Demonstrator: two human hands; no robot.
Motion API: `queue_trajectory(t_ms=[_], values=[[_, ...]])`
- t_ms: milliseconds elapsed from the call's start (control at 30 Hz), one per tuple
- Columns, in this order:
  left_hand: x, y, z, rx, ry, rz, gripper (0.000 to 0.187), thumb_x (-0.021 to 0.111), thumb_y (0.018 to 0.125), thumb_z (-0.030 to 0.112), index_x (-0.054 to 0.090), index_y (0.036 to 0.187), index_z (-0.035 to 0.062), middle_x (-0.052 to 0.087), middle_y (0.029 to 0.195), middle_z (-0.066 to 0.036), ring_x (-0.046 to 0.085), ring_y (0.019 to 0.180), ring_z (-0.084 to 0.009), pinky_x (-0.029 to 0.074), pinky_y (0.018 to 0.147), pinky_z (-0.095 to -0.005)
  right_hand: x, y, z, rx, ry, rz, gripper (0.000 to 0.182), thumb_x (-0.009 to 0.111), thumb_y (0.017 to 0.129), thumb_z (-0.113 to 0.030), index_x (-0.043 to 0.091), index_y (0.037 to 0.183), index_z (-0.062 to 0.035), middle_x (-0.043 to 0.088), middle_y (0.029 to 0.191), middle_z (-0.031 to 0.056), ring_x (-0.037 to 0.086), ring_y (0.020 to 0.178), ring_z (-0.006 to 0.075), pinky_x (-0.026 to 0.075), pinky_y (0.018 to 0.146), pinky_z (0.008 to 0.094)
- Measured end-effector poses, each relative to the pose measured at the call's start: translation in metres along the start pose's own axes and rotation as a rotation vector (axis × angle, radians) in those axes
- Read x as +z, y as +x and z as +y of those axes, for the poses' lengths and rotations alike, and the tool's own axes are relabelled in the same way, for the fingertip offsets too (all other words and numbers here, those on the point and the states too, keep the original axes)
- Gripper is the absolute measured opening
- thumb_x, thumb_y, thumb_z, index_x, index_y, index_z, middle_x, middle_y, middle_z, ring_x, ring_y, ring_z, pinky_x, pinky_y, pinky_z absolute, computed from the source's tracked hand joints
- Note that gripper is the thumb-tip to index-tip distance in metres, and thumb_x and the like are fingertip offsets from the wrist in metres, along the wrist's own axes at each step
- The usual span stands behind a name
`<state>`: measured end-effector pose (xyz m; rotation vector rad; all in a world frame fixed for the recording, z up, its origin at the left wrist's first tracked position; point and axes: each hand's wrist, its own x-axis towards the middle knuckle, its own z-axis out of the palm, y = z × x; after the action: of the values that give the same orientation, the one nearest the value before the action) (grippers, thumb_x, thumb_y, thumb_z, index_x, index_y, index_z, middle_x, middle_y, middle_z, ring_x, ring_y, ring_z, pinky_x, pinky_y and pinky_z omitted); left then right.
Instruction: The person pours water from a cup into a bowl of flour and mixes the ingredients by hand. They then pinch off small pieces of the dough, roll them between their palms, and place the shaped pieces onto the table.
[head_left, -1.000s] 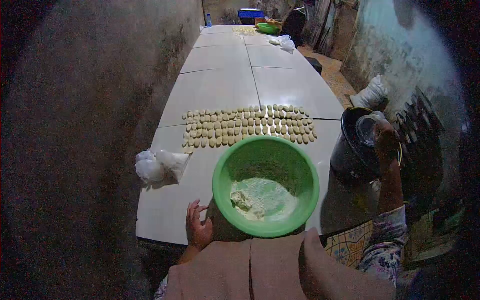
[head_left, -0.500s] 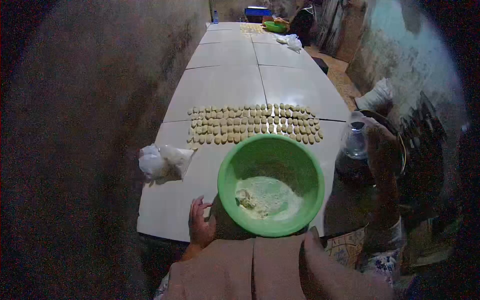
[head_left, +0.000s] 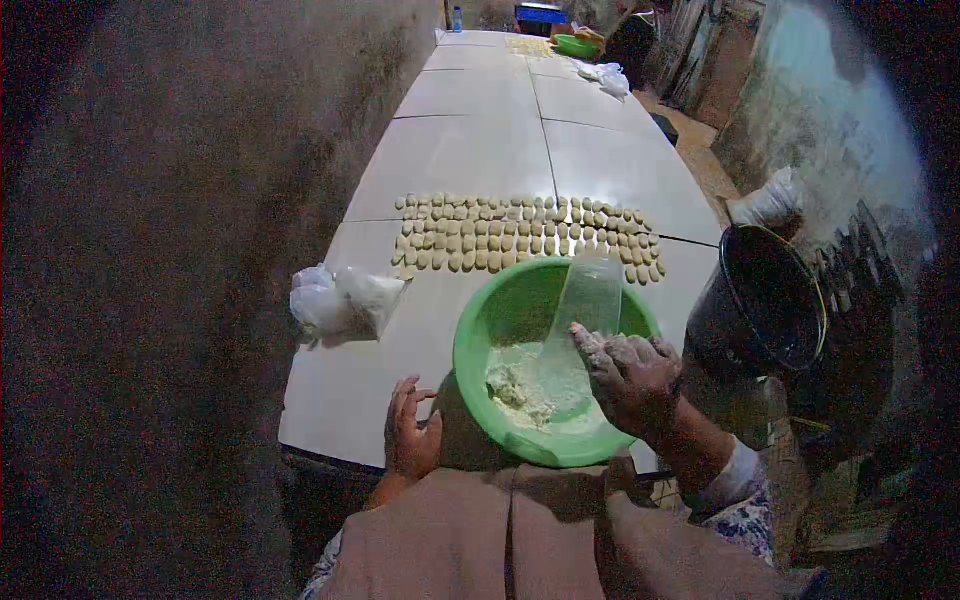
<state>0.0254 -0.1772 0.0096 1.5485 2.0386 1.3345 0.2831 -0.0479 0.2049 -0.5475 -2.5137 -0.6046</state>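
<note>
My right hand point(head_left: 640, 385), floury on the fingers, grips a clear plastic cup point(head_left: 590, 300) and holds it tilted over a green basin point(head_left: 475, 395). Inside the basin lies white flour with a lumpy, dough-like clump point(head_left: 522, 398) at the left; the cup's lower part blends with the flour, so its contents cannot be made out. My left hand point(head_left: 412, 430) rests by the near table edge, left of the basin and apart from it, fingers loosely spread and holding nothing. Beyond the basin, rows of small pale dough pieces point(head_left: 480, 240) cover a strip of the table.
A plastic bag of white stuff point(head_left: 345, 302) sits on the tiled table point(head_left: 455, 155) at left. A black bucket point(head_left: 760, 300) stands to the right, a white sack point(head_left: 770, 203) behind it. At the far end are another green basin point(head_left: 576, 46), a plastic bag point(head_left: 606, 77) and a person in dark clothing.
My right hand has brought the clear cup from above the bucket at the right to over the green basin. My left hand stays by the table edge. The view has shifted slightly.
</note>
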Motion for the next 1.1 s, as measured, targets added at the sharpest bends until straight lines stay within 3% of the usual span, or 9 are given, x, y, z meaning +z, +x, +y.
queue_trajectory(t_ms=[333,500,567,633,867,933,1000,1033,1100], values=[[-0.001,0.002,0.000,0.065,0.073,-0.027,0.029,0.057,0.076,0.014,0.052,0.103,0.0053,0.042,0.127,-0.020,0.036,0.120,-0.0409,0.028,0.100,-0.0490,0.006,0.010,0.001,0.012,0.000,0.173,0.041,0.055,0.074,-0.015,0.056,0.115,-0.0105,0.061,0.078,0.0019,0.054,0.057,0.0144,0.039,0.051,0.0318],[0.003,-0.001,-0.005,0.007,-0.030,-0.019,0.032,0.057,0.074,0.011,0.051,0.104,0.0048,0.042,0.127,-0.020,0.036,0.120,-0.0400,0.028,0.101,-0.0484,-0.020,0.004,0.064,0.688,0.245,-0.003,0.016,0.053,0.083,-0.007,0.065,0.092,-0.0003,0.063,0.090,0.0179,0.062,0.072,0.0299,0.050,0.067,0.0382],[0.002,0.000,-0.003,0.030,-0.036,-0.013,0.031,0.057,0.074,0.011,0.051,0.104,0.0046,0.042,0.126,-0.019,0.036,0.120,-0.0398,0.028,0.101,-0.0482,-0.045,-0.021,0.115,0.607,0.107,0.465,0.019,0.052,0.085,-0.011,0.062,0.098,0.0000,0.063,0.088,0.0163,0.061,0.077,0.0290,0.049,0.065,0.0371],[-0.001,0.001,-0.001,0.049,-0.043,-0.009,0.031,0.057,0.074,0.011,0.051,0.104,0.0043,0.043,0.126,-0.019,0.036,0.120,-0.0396,0.028,0.101,-0.0481,-0.075,-0.054,0.164,0.688,-0.153,0.527,0.020,0.053,0.085,-0.011,0.061,0.099,0.0000,0.063,0.088,0.0161,0.061,0.077,0.0293,0.049,0.066,0.0371],[0.008,0.015,0.000,0.038,-0.058,-0.086,0.030,0.053,0.083,0.011,0.048,0.110,0.0023,0.048,0.120,-0.017,0.043,0.115,-0.0322,0.031,0.100,-0.0411,-0.076,-0.121,0.213,0.691,-0.767,-0.347,0.022,0.053,0.085,-0.013,0.059,0.102,-0.0002,0.062,0.088,0.0153,0.060,0.079,0.0305,0.049,0.066,0.0370],[0.015,0.035,0.015,-0.266,-0.915,-0.174,0.030,0.047,0.089,0.013,0.045,0.116,0.0014,0.049,0.117,-0.015,0.047,0.110,-0.0250,0.034,0.097,-0.0357,-0.036,-0.040,0.130,0.384,-0.499,0.127,0.025,0.055,0.085,-0.015,0.057,0.106,-0.0016,0.060,0.092,0.0158,0.060,0.081,0.0318,0.048,0.070,0.0385],[0.017,0.064,0.031,-0.216,-0.811,-0.217,0.033,0.044,0.092,0.014,0.040,0.121,-0.0006,0.049,0.114,-0.013,0.048,0.105,-0.0203,0.038,0.094,-0.0315,0.005,-0.022,0.085,0.623,0.377,-0.414,0.032,0.060,0.081,-0.021,0.058,0.107,-0.0045,0.058,0.101,0.0183,0.056,0.095,0.0330,0.045,0.082,0.0400],[0.025,0.078,0.036,-0.287,-1.173,-0.203,0.037,0.047,0.089,0.012,0.040,0.123,-0.0010,0.049,0.114,-0.013,0.049,0.104,-0.0201,0.039,0.092,-0.0309,0.038,0.005,0.038,0.083,0.695,-0.465,0.039,0.061,0.080,-0.022,0.053,0.115,-0.0054,0.056,0.106,0.0194,0.054,0.101,0.0326,0.044,0.086,0.0408],[0.037,0.100,0.030,-0.354,-1.541,-0.174,0.042,0.050,0.086,0.010,0.039,0.124,-0.0014,0.049,0.115,-0.013,0.049,0.103,-0.0199,0.040,0.091,-0.0304,0.068,0.021,0.000,0.110,0.793,-0.867,0.052,0.062,0.078,-0.022,0.043,0.124,-0.0062,0.053,0.113,0.0201,0.052,0.105,0.0350,0.042,0.090,0.0431]])
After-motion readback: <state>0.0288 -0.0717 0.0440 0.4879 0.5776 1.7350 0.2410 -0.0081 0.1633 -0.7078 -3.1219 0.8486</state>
